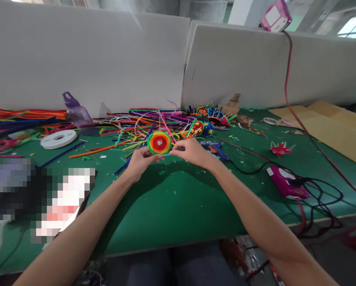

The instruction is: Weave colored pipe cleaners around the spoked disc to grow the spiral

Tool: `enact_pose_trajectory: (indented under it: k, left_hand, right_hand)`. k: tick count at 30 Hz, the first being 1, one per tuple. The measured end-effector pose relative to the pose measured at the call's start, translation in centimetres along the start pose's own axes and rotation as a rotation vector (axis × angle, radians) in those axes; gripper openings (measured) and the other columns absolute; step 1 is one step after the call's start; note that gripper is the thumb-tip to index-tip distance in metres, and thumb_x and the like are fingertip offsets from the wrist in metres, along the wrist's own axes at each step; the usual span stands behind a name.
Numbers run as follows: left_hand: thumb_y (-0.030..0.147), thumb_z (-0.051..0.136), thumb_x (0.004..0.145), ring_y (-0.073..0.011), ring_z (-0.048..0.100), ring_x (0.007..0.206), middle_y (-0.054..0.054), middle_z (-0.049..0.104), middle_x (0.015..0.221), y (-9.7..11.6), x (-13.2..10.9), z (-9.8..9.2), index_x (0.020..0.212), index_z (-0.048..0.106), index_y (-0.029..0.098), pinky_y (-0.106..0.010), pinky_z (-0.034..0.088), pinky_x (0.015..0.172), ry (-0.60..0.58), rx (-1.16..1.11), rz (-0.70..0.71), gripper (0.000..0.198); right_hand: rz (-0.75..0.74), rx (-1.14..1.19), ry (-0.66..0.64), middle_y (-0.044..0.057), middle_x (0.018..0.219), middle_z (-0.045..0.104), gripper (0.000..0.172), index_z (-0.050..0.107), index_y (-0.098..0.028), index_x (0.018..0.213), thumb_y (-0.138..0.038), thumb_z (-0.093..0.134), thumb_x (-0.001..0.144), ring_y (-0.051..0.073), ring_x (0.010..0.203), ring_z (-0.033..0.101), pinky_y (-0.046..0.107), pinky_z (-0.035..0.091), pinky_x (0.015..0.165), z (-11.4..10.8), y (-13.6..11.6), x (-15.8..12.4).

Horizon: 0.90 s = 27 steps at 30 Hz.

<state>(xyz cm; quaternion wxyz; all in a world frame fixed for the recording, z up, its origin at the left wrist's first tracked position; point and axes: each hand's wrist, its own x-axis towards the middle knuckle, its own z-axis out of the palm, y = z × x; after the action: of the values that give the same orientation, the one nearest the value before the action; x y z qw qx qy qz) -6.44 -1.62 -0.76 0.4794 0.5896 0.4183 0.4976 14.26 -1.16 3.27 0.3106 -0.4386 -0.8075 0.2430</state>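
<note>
A round coil disc with green, yellow, orange and red rings and a pale centre is held upright above the green table. My left hand grips its lower left edge, thumb and fingers closed. At its lower right, my right hand pinches near the edge, where a thin light-blue strip shows along the bottom between the hands. Behind the disc lies a loose pile of coloured pipe cleaners. Just right of my right hand is a blue glue gun.
A purple bottle, a white tape roll and a blurred phone are at the left. At the right are a magenta power socket, looped cables and brown paper. White panels stand behind.
</note>
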Motion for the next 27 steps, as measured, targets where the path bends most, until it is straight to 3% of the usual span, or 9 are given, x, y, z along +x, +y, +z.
enact_pose_trajectory:
  k: [4, 12, 17, 22, 24, 27]
  left_hand:
    - [0.031, 0.082, 0.06, -0.0179, 0.068, 0.07, -0.006, 0.075, 0.075, 0.6, -0.1, -0.2, 0.079, 0.073, 0.016, -0.029, 0.052, 0.068, 0.024, -0.044, -0.003, 0.026]
    - [0.024, 0.084, 0.057, -0.0128, 0.067, 0.066, -0.004, 0.074, 0.072, 0.8, -0.1, -0.7, 0.076, 0.073, 0.015, -0.022, 0.05, 0.062, 0.033, -0.23, -0.086, 0.024]
    - [0.024, 0.084, 0.057, -0.0134, 0.069, 0.074, -0.003, 0.073, 0.076, 0.7, 0.3, -1.0, 0.078, 0.072, 0.016, -0.02, 0.049, 0.06, 0.167, -0.303, -0.044, 0.025]
    - [0.024, 0.085, 0.055, -0.0116, 0.068, 0.072, -0.002, 0.072, 0.073, 1.1, 0.3, -1.2, 0.073, 0.072, 0.017, -0.018, 0.048, 0.058, 0.189, -0.371, -0.07, 0.024]
    - [0.024, 0.085, 0.056, -0.0127, 0.068, 0.072, -0.002, 0.072, 0.072, 1.2, 0.2, -1.1, 0.074, 0.072, 0.017, -0.019, 0.048, 0.058, 0.16, -0.353, -0.078, 0.024]
    - [0.025, 0.084, 0.057, -0.0145, 0.068, 0.071, -0.004, 0.073, 0.073, 1.0, 0.0, -1.0, 0.075, 0.073, 0.016, -0.022, 0.048, 0.058, 0.097, -0.279, -0.087, 0.023]
  right_hand:
    - [0.015, 0.092, -0.035, 0.002, 0.067, 0.067, 0.013, 0.071, -0.018, 0.075, -0.029, 0.067, 0.077, 0.013, 0.06, 0.055, 0.029, 0.04, 0.061, -1.2, 0.0, -0.2]
    - [0.033, 0.212, 0.05, 0.001, 0.061, 0.063, 0.018, 0.07, -0.016, 0.077, -0.032, 0.063, 0.081, 0.01, 0.05, 0.05, 0.027, 0.039, 0.051, -1.9, 0.9, -0.3]
    - [0.031, 0.233, -0.04, -0.001, 0.055, 0.06, 0.022, 0.067, -0.017, 0.072, -0.036, 0.064, 0.082, 0.008, 0.046, 0.044, 0.026, 0.036, 0.049, -1.9, 0.2, -0.5]
    - [0.069, 0.177, -0.102, 0.0, 0.054, 0.06, 0.029, 0.063, -0.017, 0.063, -0.037, 0.061, 0.084, 0.009, 0.046, 0.046, 0.027, 0.037, 0.051, -1.6, 1.3, -0.2]
    - [0.069, 0.129, 0.004, 0.0, 0.053, 0.058, 0.032, 0.062, -0.017, 0.061, -0.039, 0.062, 0.084, 0.009, 0.048, 0.046, 0.028, 0.037, 0.053, -1.4, 2.0, -0.1]
    - [-0.009, -0.036, 0.293, 0.001, 0.058, 0.059, 0.032, 0.065, -0.018, 0.065, -0.044, 0.062, 0.084, 0.011, 0.053, 0.047, 0.029, 0.036, 0.057, -1.4, 2.6, 0.0]
